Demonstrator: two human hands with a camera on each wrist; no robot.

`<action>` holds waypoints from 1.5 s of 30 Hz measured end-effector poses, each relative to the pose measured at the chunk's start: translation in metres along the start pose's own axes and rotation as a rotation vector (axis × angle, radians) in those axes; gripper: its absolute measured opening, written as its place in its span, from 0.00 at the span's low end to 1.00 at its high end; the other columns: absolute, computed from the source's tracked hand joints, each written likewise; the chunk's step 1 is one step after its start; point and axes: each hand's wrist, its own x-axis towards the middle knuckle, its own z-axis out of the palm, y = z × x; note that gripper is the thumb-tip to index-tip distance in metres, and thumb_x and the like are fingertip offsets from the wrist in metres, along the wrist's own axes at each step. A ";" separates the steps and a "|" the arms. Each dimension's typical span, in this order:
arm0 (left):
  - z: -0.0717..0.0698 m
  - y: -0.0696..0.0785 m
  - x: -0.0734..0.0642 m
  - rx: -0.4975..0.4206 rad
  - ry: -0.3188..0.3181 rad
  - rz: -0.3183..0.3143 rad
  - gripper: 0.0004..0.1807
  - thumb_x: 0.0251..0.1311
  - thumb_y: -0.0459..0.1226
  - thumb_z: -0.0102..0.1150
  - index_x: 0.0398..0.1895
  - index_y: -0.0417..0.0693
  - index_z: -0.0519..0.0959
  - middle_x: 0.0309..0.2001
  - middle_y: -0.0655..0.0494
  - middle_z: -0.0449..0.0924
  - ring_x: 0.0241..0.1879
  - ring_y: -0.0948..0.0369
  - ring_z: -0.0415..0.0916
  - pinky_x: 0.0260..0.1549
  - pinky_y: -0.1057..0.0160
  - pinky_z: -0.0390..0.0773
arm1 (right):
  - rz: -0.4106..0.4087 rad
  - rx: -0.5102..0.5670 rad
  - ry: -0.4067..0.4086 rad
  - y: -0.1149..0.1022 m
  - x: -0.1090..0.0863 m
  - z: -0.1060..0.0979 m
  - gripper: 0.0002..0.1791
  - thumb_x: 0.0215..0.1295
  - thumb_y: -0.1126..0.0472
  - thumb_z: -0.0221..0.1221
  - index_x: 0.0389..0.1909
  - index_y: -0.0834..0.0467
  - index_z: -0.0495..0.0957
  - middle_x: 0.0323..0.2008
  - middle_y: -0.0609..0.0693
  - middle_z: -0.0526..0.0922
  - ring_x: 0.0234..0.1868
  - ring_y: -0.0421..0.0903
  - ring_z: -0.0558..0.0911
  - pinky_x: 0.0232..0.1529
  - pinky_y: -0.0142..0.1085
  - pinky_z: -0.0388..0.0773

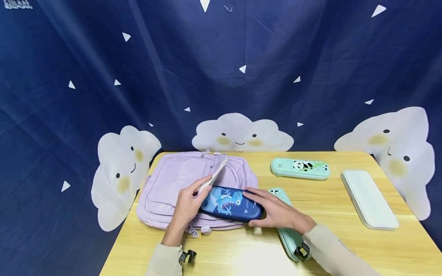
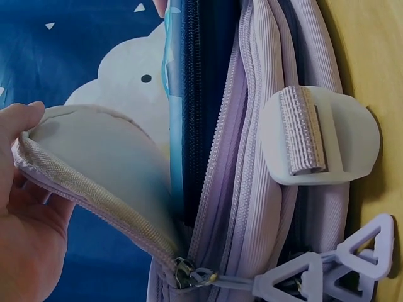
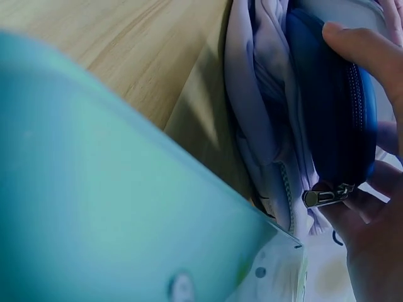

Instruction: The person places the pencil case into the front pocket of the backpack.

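A lilac backpack point(image 1: 172, 176) lies flat on the table, its front pocket unzipped. My left hand point(image 1: 188, 201) pinches the edge of the pocket flap point(image 2: 101, 145) and holds it raised, its pale lining showing. In my right hand point(image 1: 277, 211) is a dark blue pencil case point(image 1: 231, 204) with a dinosaur print, gripped at its right end between thumb and fingers. The left end of the case is inside the pocket opening, hidden under the flap. In the right wrist view the zipper pull point(image 3: 327, 195) of the case hangs by my fingers.
A mint pencil case point(image 1: 291, 239) lies under my right forearm. Farther back is another mint case with a panda point(image 1: 300, 168), and a white case point(image 1: 369, 199) sits at the right. Behind the wooden table point(image 1: 321, 203) hangs a dark blue curtain point(image 1: 221, 57) with clouds.
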 end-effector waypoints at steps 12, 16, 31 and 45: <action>0.000 0.000 0.001 -0.024 0.060 0.019 0.17 0.73 0.37 0.71 0.62 0.60 0.90 0.27 0.56 0.86 0.27 0.65 0.74 0.30 0.68 0.77 | 0.050 -0.025 0.050 -0.001 -0.004 -0.001 0.48 0.62 0.38 0.76 0.81 0.47 0.72 0.82 0.53 0.69 0.78 0.64 0.72 0.73 0.67 0.72; 0.001 0.000 0.001 -0.034 0.083 0.015 0.17 0.73 0.37 0.71 0.61 0.62 0.90 0.38 0.56 0.93 0.31 0.63 0.79 0.35 0.73 0.79 | 0.061 -0.037 0.069 0.000 -0.005 -0.001 0.46 0.63 0.37 0.75 0.80 0.47 0.73 0.81 0.54 0.70 0.77 0.64 0.73 0.72 0.67 0.74; 0.004 0.002 0.003 -0.061 0.207 0.041 0.16 0.71 0.34 0.71 0.59 0.57 0.91 0.37 0.50 0.93 0.29 0.64 0.78 0.34 0.76 0.78 | 0.093 -0.060 0.091 -0.003 0.005 -0.003 0.45 0.62 0.37 0.76 0.78 0.50 0.76 0.79 0.60 0.73 0.75 0.69 0.74 0.69 0.69 0.76; 0.005 0.012 0.008 -0.153 0.349 -0.087 0.15 0.73 0.35 0.70 0.59 0.53 0.91 0.51 0.49 0.93 0.35 0.66 0.81 0.35 0.76 0.80 | 0.072 -0.065 0.059 -0.012 0.029 0.002 0.46 0.63 0.35 0.75 0.77 0.54 0.76 0.79 0.61 0.73 0.76 0.67 0.75 0.71 0.64 0.76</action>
